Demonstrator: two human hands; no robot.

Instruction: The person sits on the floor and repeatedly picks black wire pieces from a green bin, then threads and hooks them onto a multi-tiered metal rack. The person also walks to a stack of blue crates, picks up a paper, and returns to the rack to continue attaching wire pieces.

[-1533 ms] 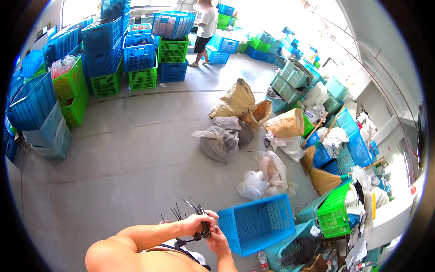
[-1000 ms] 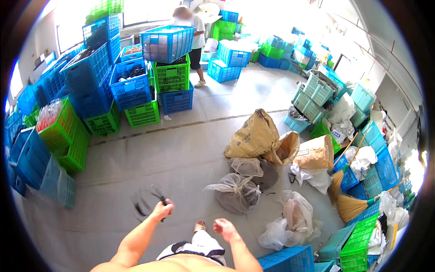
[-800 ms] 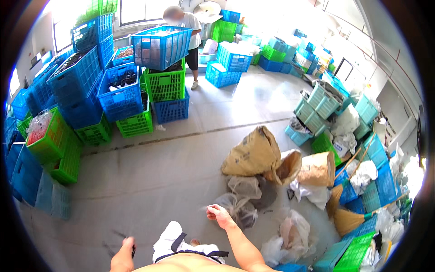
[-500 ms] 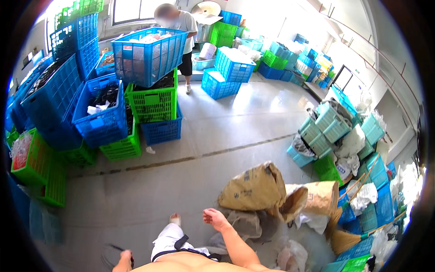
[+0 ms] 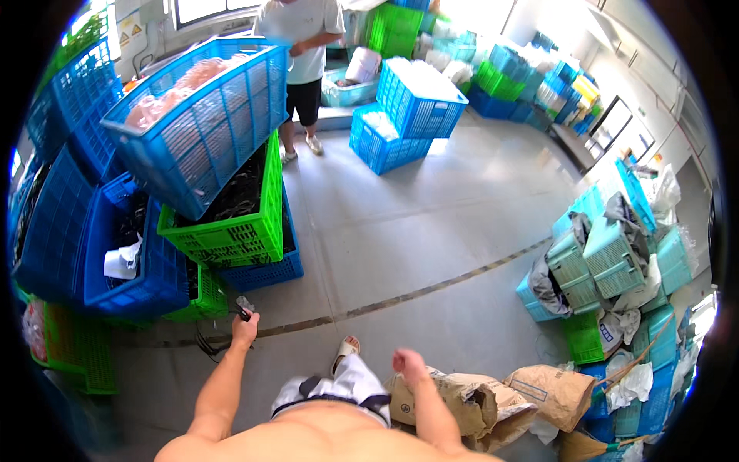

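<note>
My left hand (image 5: 245,331) is stretched out in front of me, its fingers closed round thin black cables (image 5: 206,345). A dark end pokes out above the fingers, and loose loops dangle beside the hand over the floor. Just ahead of it stands a stack with a green crate (image 5: 265,223) full of black stuff. A tilted blue crate (image 5: 223,127) holding pale pink, stringy material rests on top. My right hand (image 5: 412,365) is curled into a loose fist, with nothing visible in it. It hangs above the brown paper sacks (image 5: 431,400), apart from them.
Blue crates (image 5: 115,231) crowd the left side. Beyond the stack stands a person (image 5: 304,46) in a white shirt and black shorts. Two blue crates (image 5: 423,96) with white contents sit farther off. Teal crates (image 5: 608,254) and a broom (image 5: 581,446) line the right. A dark line (image 5: 416,292) crosses the floor.
I have moved forward, and the crate stack now appears nearer. My left hand has come up and forward with the cables. The paper sacks have slid lower in view.
</note>
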